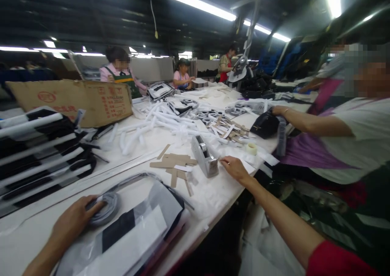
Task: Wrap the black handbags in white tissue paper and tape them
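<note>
Fluorescent tubes (201, 3) are lighting a dim workshop, and a long white table (18, 243) is running away beneath them, with several co-workers sitting or standing around it. White padding tubes (155, 121) are lying heaped across its middle, and a cardboard box (100, 101) is standing on the far left, behind a stack of black bags (39, 154).

Nearest the wearer, a plastic-wrapped bag (134, 231) is lying on the table. The left hand (76, 213) is closing around a grey coil (106, 209) beside it, the thumb pressing along the top; the other fingers are mostly hiding behind the coil. The right hand (236, 169) is hovering just beside the front end of a tape dispenser (204, 156), its fingers bending, with a narrow gap at most between thumb and forefinger. I cannot tell whether they are pinching a strip of tape.

Brown card strips (175, 162) are lying scattered left of the dispenser, and a loose tape roll (251, 148) is sitting beyond the right hand. On the right, a co-worker's hand (278, 110) is holding a dark bag (264, 125). The wrapped bag's near end is running out of view at the bottom, the left forearm is being cut off there too, and the floor on the right is blurring into shadow.
</note>
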`<state>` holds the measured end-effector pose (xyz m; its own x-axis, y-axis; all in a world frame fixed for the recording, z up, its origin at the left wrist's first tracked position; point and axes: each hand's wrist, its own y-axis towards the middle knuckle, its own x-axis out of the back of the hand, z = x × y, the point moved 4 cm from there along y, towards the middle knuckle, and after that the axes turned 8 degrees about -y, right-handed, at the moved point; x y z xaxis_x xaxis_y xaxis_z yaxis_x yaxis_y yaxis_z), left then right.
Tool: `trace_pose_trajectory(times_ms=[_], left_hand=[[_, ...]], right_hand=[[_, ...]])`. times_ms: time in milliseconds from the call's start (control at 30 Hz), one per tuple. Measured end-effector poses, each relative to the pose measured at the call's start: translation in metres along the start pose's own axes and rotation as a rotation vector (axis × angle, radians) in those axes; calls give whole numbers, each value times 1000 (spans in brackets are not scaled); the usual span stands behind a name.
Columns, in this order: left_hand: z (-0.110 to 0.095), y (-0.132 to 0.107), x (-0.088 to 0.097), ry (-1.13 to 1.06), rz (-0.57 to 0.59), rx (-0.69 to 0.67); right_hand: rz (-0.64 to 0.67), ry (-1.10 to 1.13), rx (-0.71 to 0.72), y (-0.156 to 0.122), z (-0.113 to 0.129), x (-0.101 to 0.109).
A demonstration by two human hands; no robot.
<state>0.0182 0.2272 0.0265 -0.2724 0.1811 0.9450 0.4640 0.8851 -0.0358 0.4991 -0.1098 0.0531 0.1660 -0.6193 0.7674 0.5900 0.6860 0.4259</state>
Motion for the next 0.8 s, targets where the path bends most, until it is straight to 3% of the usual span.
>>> trace_pose_trajectory(times_ms=[100, 267, 333, 400, 500, 567, 667, 800], left_hand=[[-7, -8, 5, -68, -82, -46], [-6, -11, 4, -92, -83, -27], [-6, -11, 4, -90, -83, -24], [-5, -12, 2, -83, -77, -18], [-5, -12, 1, -82, -66, -18], [-5, -13, 1, -79, -61, -16], [-6, -14, 0, -78, -66, -14], [-5, -15, 0, -90, -88, -30]], right_hand=[[-61, 53, 74, 10, 28, 0], [-213, 80, 412, 6, 104, 12], [-176, 86, 477, 5, 129, 6], [-36, 95, 499, 7, 145, -12], [276, -52, 454, 13, 151, -54], [391, -177, 395, 17, 147, -80], [441, -253, 363, 24, 143, -106], [497, -310, 351, 25, 145, -125]])
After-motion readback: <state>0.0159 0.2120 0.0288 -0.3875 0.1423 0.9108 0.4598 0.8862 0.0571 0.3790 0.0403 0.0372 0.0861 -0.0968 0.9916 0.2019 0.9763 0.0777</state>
